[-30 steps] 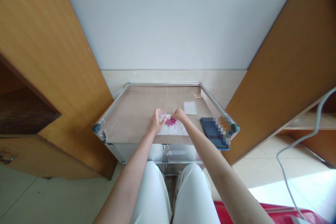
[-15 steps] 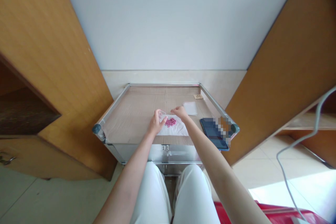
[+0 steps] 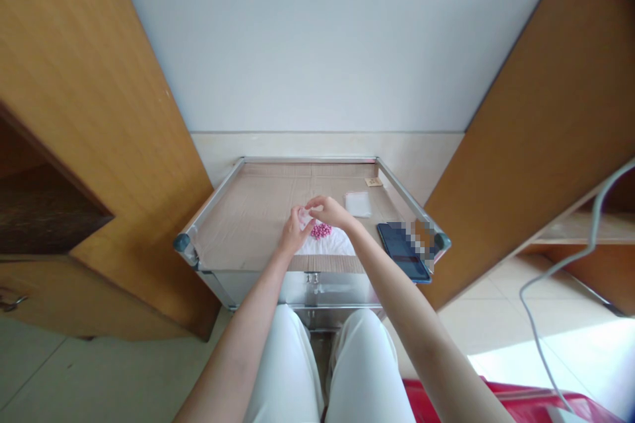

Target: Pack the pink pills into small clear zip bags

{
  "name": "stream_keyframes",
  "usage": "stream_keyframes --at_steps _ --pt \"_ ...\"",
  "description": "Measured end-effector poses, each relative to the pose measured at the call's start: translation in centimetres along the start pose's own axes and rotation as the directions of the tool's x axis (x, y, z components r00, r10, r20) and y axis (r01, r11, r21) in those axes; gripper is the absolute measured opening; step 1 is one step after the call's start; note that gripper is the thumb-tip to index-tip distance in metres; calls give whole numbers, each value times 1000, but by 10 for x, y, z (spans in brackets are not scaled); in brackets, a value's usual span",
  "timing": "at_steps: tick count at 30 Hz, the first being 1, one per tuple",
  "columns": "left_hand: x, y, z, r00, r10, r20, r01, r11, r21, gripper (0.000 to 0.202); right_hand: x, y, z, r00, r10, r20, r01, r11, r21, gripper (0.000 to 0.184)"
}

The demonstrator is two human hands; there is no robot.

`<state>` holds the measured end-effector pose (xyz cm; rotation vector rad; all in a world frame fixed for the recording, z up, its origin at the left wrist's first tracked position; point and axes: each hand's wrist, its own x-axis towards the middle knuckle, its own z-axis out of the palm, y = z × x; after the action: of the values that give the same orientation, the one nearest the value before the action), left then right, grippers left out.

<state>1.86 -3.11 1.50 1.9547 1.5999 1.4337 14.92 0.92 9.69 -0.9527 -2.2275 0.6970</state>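
Observation:
A small heap of pink beads (image 3: 321, 230) lies on a white sheet (image 3: 331, 246) near the front of a metal-railed cart top (image 3: 248, 211). My left hand (image 3: 294, 232) rests at the heap's left edge, fingers curled around a small clear item that I cannot make out. My right hand (image 3: 330, 211) hovers just above the beads, thumb and fingers pinched together close to my left fingertips. What the pinch holds is too small to see.
A clear small bag (image 3: 358, 203) and a brown tag (image 3: 374, 182) lie farther back on the cart. A dark phone (image 3: 399, 252) sits at the right rail. Wooden cabinets flank both sides. A grey cable (image 3: 555, 271) hangs at right, above a red object (image 3: 496, 400).
My right hand has moved left from the sheet's far right corner to above the beads, meeting my left fingertips. My left hand has stayed in place.

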Motion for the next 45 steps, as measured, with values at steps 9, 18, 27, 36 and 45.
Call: stream_keyframes --at_steps 9,18,27,36,45 --pt "0 -1 0 1000 5 -28 -5 1000 7 39 1 33 20 935 355 -4 -337 884 -325 18" --pt "1 0 -1 999 -13 -48 11 999 -37 35 1 42 33 918 397 8 -344 804 -485 18" --pt "1 0 0 998 -5 -55 3 999 -33 34 5 50 42 898 438 -31 -400 787 -470 20" --pt "1 -1 0 999 -12 -48 11 1000 -23 36 3 49 27 894 432 -119 -448 873 -194 14" --pt "0 -2 0 999 -26 -31 25 1000 -19 41 2 17 15 949 198 -245 -145 965 218 25"
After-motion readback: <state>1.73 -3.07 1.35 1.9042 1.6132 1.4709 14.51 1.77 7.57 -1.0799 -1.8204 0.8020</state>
